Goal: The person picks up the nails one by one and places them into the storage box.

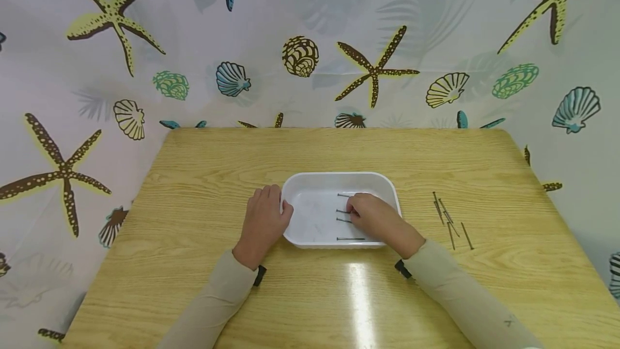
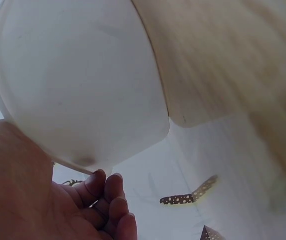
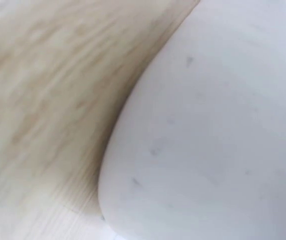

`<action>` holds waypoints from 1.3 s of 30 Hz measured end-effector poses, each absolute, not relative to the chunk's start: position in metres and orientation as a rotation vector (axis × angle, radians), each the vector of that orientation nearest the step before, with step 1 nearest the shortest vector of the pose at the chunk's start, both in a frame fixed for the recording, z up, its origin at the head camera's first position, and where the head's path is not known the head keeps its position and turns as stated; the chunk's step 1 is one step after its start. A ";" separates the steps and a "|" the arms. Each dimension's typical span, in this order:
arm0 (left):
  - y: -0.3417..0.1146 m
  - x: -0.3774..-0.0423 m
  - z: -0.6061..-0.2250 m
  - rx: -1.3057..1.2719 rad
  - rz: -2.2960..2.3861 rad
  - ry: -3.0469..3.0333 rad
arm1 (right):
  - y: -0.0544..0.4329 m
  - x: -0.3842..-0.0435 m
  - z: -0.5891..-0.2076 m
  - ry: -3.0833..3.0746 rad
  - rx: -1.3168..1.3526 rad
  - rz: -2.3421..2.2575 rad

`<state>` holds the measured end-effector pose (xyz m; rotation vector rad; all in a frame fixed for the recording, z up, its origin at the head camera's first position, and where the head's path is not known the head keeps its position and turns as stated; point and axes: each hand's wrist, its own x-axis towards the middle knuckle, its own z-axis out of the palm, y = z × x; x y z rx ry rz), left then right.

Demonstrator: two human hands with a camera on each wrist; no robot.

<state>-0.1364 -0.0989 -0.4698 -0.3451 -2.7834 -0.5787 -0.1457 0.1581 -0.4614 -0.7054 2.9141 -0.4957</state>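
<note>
A white plastic tray (image 1: 315, 230) lies in the middle of the table. At its left end my left hand (image 1: 263, 217) grips the rim, thumb over the edge; in the left wrist view the fingers of that hand (image 2: 90, 207) curl at the outer wall. Over the tray's right half reaches my right hand (image 1: 380, 220), its fingertips pinching a thin metal nail (image 1: 342, 211). Other nails lie roughly parallel on the tray floor, one nail (image 1: 351, 238) near the front wall. The right wrist view has only the tray's outer wall (image 3: 207, 130) and the tabletop, without the hand.
Right of the tray, several loose nails (image 1: 466, 236) are scattered on the wooden table (image 1: 218, 155), some crossing each other. Behind and beside the table hangs a white cloth (image 1: 271, 96) printed with starfish and shells.
</note>
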 end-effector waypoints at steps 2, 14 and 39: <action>-0.099 -0.136 -0.470 -0.343 -0.582 -2.783 | 0.158 -0.145 -0.461 2.919 -0.711 -0.502; -0.100 -0.137 -0.472 -0.355 -0.576 -2.778 | 0.164 -0.138 -0.450 3.018 -0.700 -0.518; -0.099 -0.137 -0.471 -0.334 -0.589 -2.796 | 0.264 -0.094 -0.437 3.139 -0.225 -0.863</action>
